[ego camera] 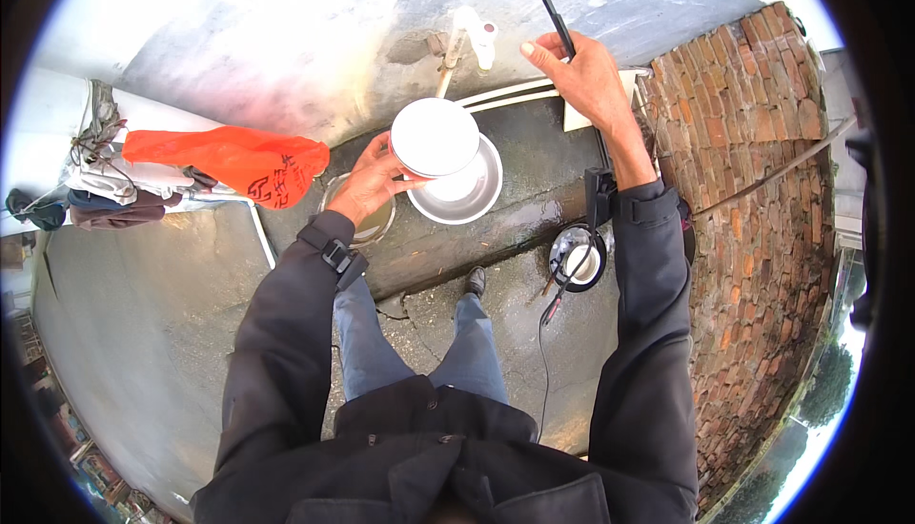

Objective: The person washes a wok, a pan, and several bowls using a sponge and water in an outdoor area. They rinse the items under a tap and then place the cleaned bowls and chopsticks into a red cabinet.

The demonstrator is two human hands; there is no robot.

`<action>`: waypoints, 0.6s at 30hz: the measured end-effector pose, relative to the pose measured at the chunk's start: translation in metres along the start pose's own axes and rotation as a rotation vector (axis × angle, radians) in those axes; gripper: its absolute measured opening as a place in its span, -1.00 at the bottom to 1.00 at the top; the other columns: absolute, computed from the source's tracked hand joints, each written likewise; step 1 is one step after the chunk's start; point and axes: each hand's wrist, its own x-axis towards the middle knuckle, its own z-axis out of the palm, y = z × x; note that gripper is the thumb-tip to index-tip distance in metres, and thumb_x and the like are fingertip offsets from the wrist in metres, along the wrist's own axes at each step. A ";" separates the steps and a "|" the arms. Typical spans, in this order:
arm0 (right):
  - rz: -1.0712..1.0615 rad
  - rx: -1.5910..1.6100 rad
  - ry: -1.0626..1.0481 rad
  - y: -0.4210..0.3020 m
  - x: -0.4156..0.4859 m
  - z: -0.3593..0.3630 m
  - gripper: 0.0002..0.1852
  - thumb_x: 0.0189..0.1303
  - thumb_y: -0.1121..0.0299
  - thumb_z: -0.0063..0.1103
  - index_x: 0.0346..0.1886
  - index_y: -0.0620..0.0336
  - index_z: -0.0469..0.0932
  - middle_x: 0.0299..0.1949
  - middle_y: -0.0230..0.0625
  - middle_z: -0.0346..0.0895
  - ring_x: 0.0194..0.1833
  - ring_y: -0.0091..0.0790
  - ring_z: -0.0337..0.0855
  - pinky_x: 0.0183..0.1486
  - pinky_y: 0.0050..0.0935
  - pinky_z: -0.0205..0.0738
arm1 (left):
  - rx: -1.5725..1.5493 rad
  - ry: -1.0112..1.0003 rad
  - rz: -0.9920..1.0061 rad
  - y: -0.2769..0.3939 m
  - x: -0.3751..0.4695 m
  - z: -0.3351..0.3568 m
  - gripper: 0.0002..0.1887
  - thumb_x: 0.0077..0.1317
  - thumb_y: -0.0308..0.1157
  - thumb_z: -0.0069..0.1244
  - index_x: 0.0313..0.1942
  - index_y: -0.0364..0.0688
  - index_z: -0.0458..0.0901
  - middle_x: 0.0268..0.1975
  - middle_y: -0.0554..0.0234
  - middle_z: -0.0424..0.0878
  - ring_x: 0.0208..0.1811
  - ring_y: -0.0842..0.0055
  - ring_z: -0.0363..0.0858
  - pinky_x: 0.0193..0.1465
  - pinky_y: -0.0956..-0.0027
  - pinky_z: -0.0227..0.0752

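My left hand (368,179) grips the rim of a round white bowl or dish (434,136), held up in front of the tap. Below and partly behind it, a metal basin (488,198) rests on the wet concrete ledge. A second round container with murky liquid (373,227) is partly hidden by my left wrist. My right hand (582,70), raised at the upper right, holds a thin black rod or handle (556,20) that points up and left. What its lower end joins is hidden by the hand.
A white plastic tap (483,45) stands out from the wall. An orange plastic bag (229,159) and cloths (121,213) hang at the left. A dark pan (600,277) with a small pot (582,264) sits on the ground, a cable passing over it. A brick wall (750,238) rises at the right.
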 end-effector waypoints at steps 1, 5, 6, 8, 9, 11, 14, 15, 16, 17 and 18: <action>0.000 -0.015 -0.025 0.002 0.003 0.011 -0.21 0.18 -0.29 0.48 0.01 0.41 0.71 -0.23 -0.06 0.73 -0.18 -0.23 0.76 -0.09 -0.20 0.64 | -0.001 0.019 0.001 -0.002 0.006 -0.004 -0.21 0.37 -0.56 0.20 0.50 -0.21 0.09 0.38 -0.10 0.38 0.38 0.06 0.55 0.34 -0.29 0.62; -0.034 -0.105 -0.061 -0.003 0.014 0.044 -0.24 0.18 -0.25 0.47 0.03 0.41 0.69 -0.21 -0.03 0.73 -0.16 -0.15 0.77 -0.06 -0.22 0.63 | -0.007 0.083 0.005 -0.009 0.026 -0.004 -0.21 0.39 -0.59 0.18 0.51 -0.19 0.07 0.38 -0.11 0.38 0.37 0.07 0.56 0.34 -0.30 0.62; -0.067 -0.128 -0.045 -0.005 0.015 0.049 -0.27 0.20 -0.21 0.47 0.03 0.41 0.68 -0.21 -0.03 0.73 -0.17 -0.14 0.77 -0.06 -0.22 0.62 | -0.015 0.094 0.014 -0.010 0.031 -0.002 -0.22 0.39 -0.58 0.17 0.50 -0.19 0.08 0.37 -0.10 0.39 0.37 0.07 0.57 0.34 -0.30 0.62; -0.068 -0.075 -0.030 -0.009 0.018 0.056 -0.39 0.22 -0.08 0.43 -0.01 0.40 0.68 -0.26 -0.04 0.71 -0.22 -0.14 0.74 -0.09 -0.20 0.61 | -0.013 0.112 0.006 -0.011 0.041 0.002 -0.22 0.40 -0.57 0.17 0.51 -0.19 0.07 0.38 -0.09 0.38 0.35 0.09 0.59 0.33 -0.27 0.64; -0.082 -0.050 -0.012 -0.010 0.019 0.058 -0.44 0.24 -0.01 0.42 -0.03 0.39 0.68 -0.29 -0.04 0.69 -0.25 -0.15 0.73 -0.11 -0.18 0.60 | -0.016 0.097 0.019 -0.012 0.047 0.005 -0.21 0.41 -0.56 0.18 0.52 -0.19 0.07 0.39 -0.10 0.38 0.35 0.09 0.59 0.33 -0.26 0.65; -0.060 -0.045 -0.039 -0.012 0.020 0.060 -0.53 0.27 0.10 0.35 -0.03 0.39 0.68 -0.35 -0.06 0.66 -0.31 -0.15 0.69 -0.16 -0.15 0.57 | -0.023 0.096 0.025 -0.014 0.057 0.011 -0.20 0.41 -0.53 0.19 0.53 -0.19 0.06 0.41 -0.10 0.37 0.34 0.10 0.60 0.31 -0.24 0.66; -0.078 -0.074 -0.046 -0.015 0.020 0.057 -0.59 0.31 0.21 0.26 0.03 0.38 0.70 -0.44 -0.08 0.60 -0.39 -0.14 0.63 -0.21 -0.13 0.53 | -0.031 0.083 0.048 -0.018 0.071 0.021 -0.18 0.33 -0.51 0.24 0.47 -0.26 0.07 0.35 -0.13 0.38 0.36 0.14 0.56 0.28 -0.11 0.70; -0.079 -0.092 -0.044 -0.015 0.020 0.056 -0.60 0.33 0.24 0.23 0.05 0.38 0.70 -0.46 -0.09 0.59 -0.42 -0.14 0.62 -0.23 -0.12 0.51 | -0.042 0.087 0.051 -0.020 0.075 0.024 -0.17 0.36 -0.49 0.23 0.50 -0.24 0.04 0.37 -0.12 0.38 0.36 0.12 0.56 0.28 -0.15 0.68; -0.100 -0.082 -0.053 -0.016 0.019 0.054 -0.61 0.33 0.26 0.21 0.08 0.38 0.70 -0.48 -0.09 0.57 -0.43 -0.13 0.61 -0.23 -0.12 0.51 | -0.053 0.091 0.053 -0.021 0.079 0.027 -0.15 0.38 -0.48 0.23 0.53 -0.23 0.02 0.38 -0.12 0.38 0.36 0.10 0.57 0.29 -0.18 0.67; -0.108 -0.072 -0.061 -0.017 0.019 0.053 -0.61 0.34 0.29 0.18 0.10 0.37 0.70 -0.50 -0.09 0.56 -0.44 -0.12 0.60 -0.23 -0.12 0.50 | -0.062 0.102 0.048 -0.022 0.083 0.029 -0.14 0.41 -0.46 0.23 0.55 -0.21 0.00 0.40 -0.12 0.38 0.36 0.08 0.57 0.30 -0.21 0.65; -0.115 -0.062 -0.068 -0.017 0.018 0.052 -0.60 0.35 0.31 0.16 0.13 0.37 0.70 -0.52 -0.09 0.55 -0.46 -0.11 0.59 -0.24 -0.11 0.50 | -0.062 0.091 0.050 -0.023 0.086 0.031 -0.13 0.41 -0.46 0.23 0.55 -0.21 -0.01 0.39 -0.12 0.38 0.36 0.08 0.57 0.31 -0.22 0.64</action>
